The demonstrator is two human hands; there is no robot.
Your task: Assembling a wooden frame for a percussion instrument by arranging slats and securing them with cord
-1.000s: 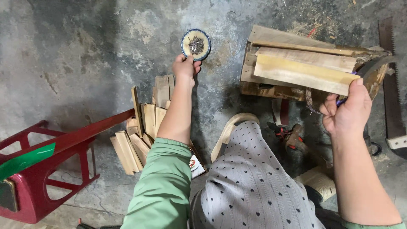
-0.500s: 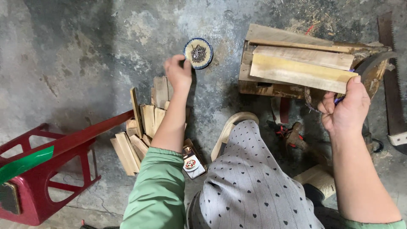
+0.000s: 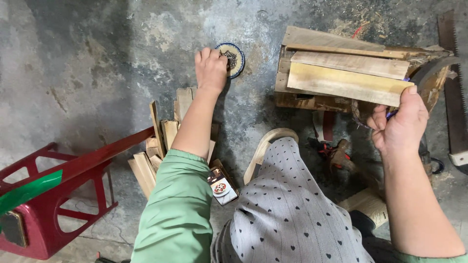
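Person crouched over a concrete floor (image 3: 87, 73), work laid within arm's reach. Left hand (image 3: 210, 68) reaches fwd, fingers curled down into a small round dish (image 3: 236, 57) w/ blue rim; contents dark and too small to identify, possibly fasteners. Whether the grip has closed on anything cannot be told. Right hand (image 3: 400, 125) is fisted at the near right end of a stack of wood boards (image 3: 346, 78), steadying it (a purple-blue object peeps from the fist). Stack sits just right of dish. Short wood offcuts (image 3: 163, 141) lie under the left forearm. Red plastic stool (image 3: 53, 195) tipped at left; handsaw (image 3: 453, 92) along right edge.
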